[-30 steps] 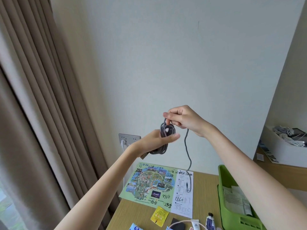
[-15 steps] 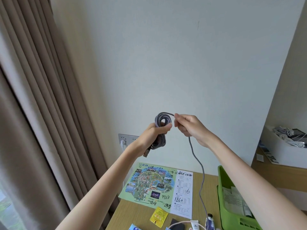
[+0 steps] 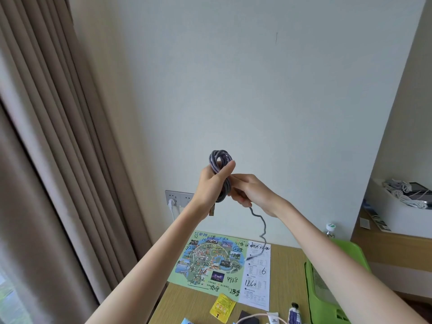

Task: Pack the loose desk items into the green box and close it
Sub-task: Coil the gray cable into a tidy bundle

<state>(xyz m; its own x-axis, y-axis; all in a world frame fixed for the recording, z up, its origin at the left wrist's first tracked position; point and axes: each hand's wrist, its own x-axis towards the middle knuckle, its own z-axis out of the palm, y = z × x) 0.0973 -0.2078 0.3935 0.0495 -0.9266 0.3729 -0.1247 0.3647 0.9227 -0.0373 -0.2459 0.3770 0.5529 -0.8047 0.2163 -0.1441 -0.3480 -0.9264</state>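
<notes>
I hold a grey braided cable [image 3: 220, 160] up in front of the wall, wound into a coil. My left hand [image 3: 214, 183] grips the coil, thumb pressed over it. My right hand [image 3: 251, 192] is closed on the loose strand just right of the coil. The free tail [image 3: 263, 230] hangs from it down over the desk. The green box [image 3: 320, 298] stands open at the lower right, papers inside, partly hidden by my right arm.
On the wooden desk [image 3: 287, 277] lie a hand-marked park map [image 3: 219, 263], a yellow sachet [image 3: 222, 307], a small tube [image 3: 293, 312], a white cord and a dark item at the bottom edge. A wall socket [image 3: 178, 197], a curtain at left, a side shelf with a white tray [image 3: 397, 206].
My left hand rose with the coil. My right hand dropped below and behind the coil, carrying the strand round it. The hanging tail is shorter.
</notes>
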